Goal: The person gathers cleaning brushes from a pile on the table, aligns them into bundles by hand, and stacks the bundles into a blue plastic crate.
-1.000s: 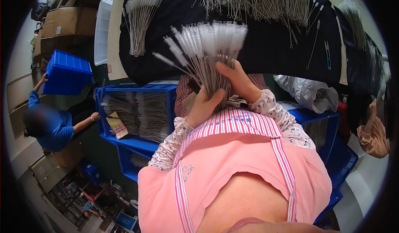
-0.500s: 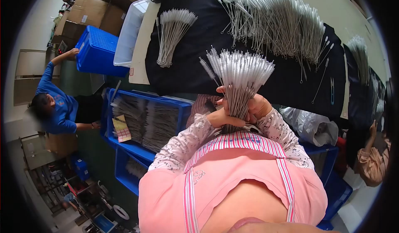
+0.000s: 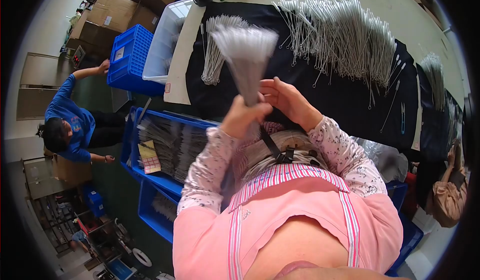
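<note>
My left hand [image 3: 244,114] grips a bundle of straw brushes [image 3: 245,50] by their wire stems, white bristle ends up and blurred by motion. My right hand [image 3: 287,99] is open beside the stems, fingers stretched toward them; whether the fingertips touch is hard to tell. Behind the held bundle, a smaller bunch of brushes [image 3: 214,70] lies on the black cloth [image 3: 300,107]. A large pile of the same brushes [image 3: 345,40] spreads over the cloth's far right, looped wire ends toward me.
Several loose brushes and blue-handled snips [image 3: 403,119] lie at the cloth's right. To my left stand blue crates [image 3: 175,182] of brushes and a clear bin [image 3: 159,62]. A co-worker in blue [image 3: 70,120] touches a blue crate [image 3: 131,55]. Another person [image 3: 450,200] sits at right.
The bundle has moved up and left, tilting left, in my left hand. My right hand has come off it and opened. The co-worker's lower hand has left the crate edge.
</note>
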### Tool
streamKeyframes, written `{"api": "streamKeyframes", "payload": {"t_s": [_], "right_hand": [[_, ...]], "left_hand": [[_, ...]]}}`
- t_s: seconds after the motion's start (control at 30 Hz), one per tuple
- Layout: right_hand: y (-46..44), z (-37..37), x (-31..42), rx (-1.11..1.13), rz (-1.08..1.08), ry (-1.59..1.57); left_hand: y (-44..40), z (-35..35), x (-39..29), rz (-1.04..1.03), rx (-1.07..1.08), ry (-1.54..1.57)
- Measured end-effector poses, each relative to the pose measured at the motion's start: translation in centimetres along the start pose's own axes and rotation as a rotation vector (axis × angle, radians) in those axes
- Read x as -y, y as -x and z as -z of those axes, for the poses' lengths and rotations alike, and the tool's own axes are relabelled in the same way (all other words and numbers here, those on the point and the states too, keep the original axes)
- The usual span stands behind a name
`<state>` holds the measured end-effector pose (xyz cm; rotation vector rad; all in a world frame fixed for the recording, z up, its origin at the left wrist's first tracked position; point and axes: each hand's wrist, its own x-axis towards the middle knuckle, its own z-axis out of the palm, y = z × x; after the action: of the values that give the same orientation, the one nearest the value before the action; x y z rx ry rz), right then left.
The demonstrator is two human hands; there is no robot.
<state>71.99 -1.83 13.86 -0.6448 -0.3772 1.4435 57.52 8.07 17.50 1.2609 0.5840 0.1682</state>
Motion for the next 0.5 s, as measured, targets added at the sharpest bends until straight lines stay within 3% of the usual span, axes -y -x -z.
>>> {"api": "streamKeyframes", "payload": {"t_s": [0.13,0.2,0.3,0.33,0.43,0.5], "right_hand": [[-4.3,-0.4,-0.5,-0.138,-0.057,0.033],[-6.9,-1.9,-0.5,-0.201,-0.074,0.018],[-11.8,-2.1,-1.1,-0.319,-0.073,-0.038],[-13.1,-2.4,-1.1,-0.381,-0.073,-0.046],[-16.2,-2.4,-1.8,-0.508,-0.146,-0.004],[-17.2,-2.5,-1.9,-0.533,-0.183,0.017]], "left_hand": [[-3.5,6.6,-5.3,-0.108,-0.434,-0.305],[-5.0,8.8,-8.4,-0.096,-0.555,-0.625],[-11.5,16.4,-4.8,-0.086,-0.624,-0.792],[-12.6,17.4,-3.7,0.007,-0.617,-0.835],[-12.5,16.2,-4.2,0.269,-0.520,-0.937],[-12.4,15.4,-4.4,0.252,-0.536,-0.993]]}}
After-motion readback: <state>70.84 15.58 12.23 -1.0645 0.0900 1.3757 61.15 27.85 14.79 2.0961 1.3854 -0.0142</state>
